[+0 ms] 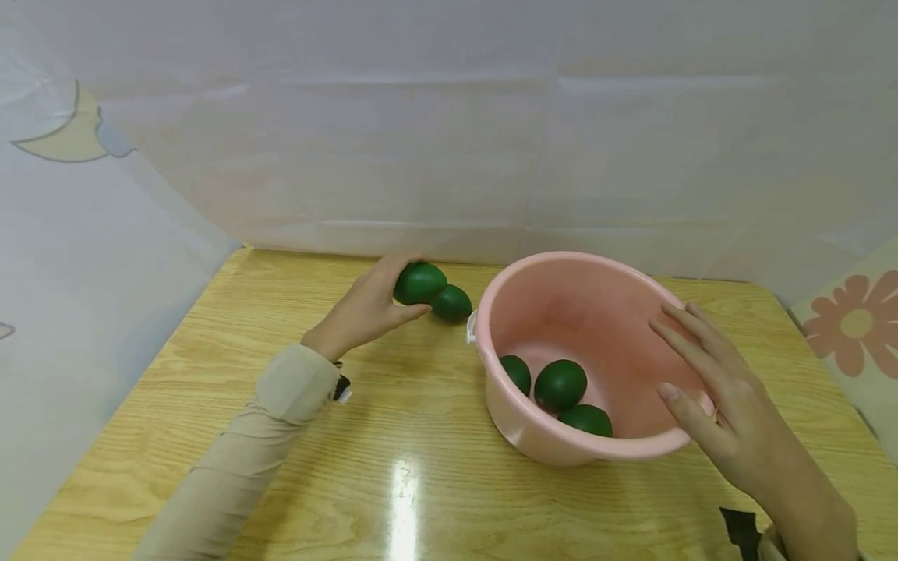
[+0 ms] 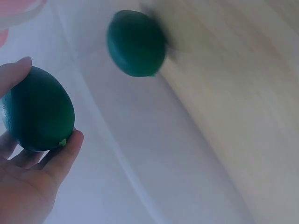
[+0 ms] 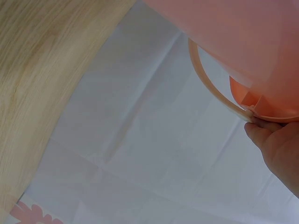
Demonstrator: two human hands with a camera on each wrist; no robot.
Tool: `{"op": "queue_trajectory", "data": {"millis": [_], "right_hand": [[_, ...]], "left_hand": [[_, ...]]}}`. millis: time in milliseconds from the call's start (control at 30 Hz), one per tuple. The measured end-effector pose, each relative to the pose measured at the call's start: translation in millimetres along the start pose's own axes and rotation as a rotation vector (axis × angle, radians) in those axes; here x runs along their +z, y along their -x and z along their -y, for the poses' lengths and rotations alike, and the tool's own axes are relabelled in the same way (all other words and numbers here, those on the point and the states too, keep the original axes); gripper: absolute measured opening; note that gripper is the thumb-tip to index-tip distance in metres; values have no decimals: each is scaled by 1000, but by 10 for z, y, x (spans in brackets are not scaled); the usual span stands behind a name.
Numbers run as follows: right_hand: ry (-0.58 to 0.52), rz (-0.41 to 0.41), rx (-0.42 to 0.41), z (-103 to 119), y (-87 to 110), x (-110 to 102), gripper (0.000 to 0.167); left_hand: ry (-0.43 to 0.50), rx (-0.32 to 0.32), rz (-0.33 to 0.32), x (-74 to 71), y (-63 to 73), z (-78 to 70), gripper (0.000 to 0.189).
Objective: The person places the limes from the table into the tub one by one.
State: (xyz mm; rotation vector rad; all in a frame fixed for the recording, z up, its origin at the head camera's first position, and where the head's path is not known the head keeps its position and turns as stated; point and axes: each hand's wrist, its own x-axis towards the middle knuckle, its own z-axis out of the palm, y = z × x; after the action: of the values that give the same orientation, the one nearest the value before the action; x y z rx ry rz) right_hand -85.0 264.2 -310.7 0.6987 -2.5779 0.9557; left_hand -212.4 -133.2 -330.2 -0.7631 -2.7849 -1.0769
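My left hand [image 1: 375,308] holds a dark green avocado [image 1: 419,283] between thumb and fingers near the table's back edge. The left wrist view shows this avocado [image 2: 39,109] with a small stem nub. Just beyond it a second avocado [image 1: 452,303] lies on the table. To the right stands a pink bucket [image 1: 561,269] with three avocados inside, one avocado [image 1: 561,385] at their middle. Over the bucket's right rim reaches my right hand [image 1: 726,397], fingers extended and spread. In the right wrist view that hand [image 3: 282,149] is beside the joint of the bucket's handle [image 3: 208,81].
Everything rests on a wood-grain table [image 1: 393,483] with a pale printed sheet [image 1: 421,156] hung behind it. A white handle clip [image 1: 471,327] sticks out on the bucket's left side.
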Motion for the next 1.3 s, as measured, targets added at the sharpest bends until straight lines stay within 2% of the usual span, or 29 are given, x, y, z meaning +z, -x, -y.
{"op": "queue_trajectory", "data": {"millis": [500,767,967,1300], "right_hand": [[-33,9,21,-22,15,-10,63],[-20,3,7,-20,16,-14,64],[-12,-5,-9,-21,1,-27,61],[-28,7,11,-38,16,-21,62]], "left_hand": [[-53,128,-114,-84,0,-321,63],[-44,199,-182,-108,0,-568,64],[-33,249,-193,-102,-5,-699,63],[-1,305,-205,-47,-10,-850,62]]}}
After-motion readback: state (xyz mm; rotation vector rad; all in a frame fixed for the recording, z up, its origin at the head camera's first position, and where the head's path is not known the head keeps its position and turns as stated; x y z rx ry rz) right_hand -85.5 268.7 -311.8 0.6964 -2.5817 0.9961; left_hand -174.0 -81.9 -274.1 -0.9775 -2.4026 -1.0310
